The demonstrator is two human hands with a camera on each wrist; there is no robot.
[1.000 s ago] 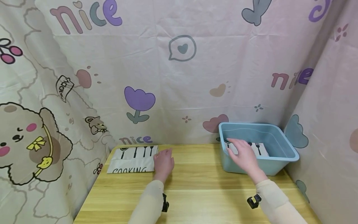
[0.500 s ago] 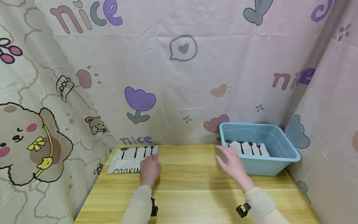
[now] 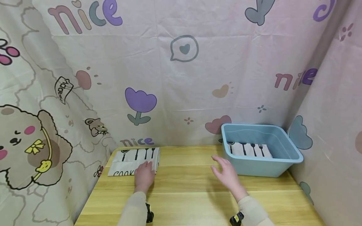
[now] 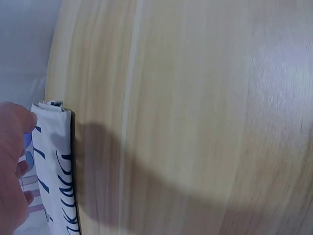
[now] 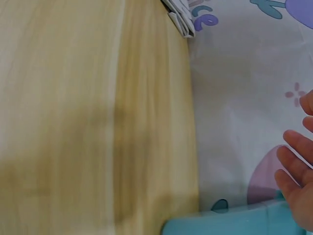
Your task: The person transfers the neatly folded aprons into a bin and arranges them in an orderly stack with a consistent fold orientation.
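A folded white cloth (image 3: 127, 161) printed with black utensils and the word "COOKING" lies at the table's back left. My left hand (image 3: 144, 176) is at its front right part, the fingers over the lettering in the head view. In the left wrist view, the fingers (image 4: 12, 147) show beside the cloth (image 4: 56, 166), holding nothing. My right hand (image 3: 226, 174) is in the air over the table, left of the blue bin (image 3: 266, 166), its fingers spread and holding nothing. Inside the bin lies another white cloth (image 3: 249, 149) with the same utensil print.
The wooden table (image 3: 189, 201) ends at a patterned curtain (image 3: 183, 84) behind. Another curtain side (image 3: 336, 125) hangs close to the bin on the right. A curtain with a bear print (image 3: 34, 147) stands at the left.
My left hand has moved left and nearer, from the cloth's right edge onto its front. My right hand has come out from over the bin, moving left and nearer.
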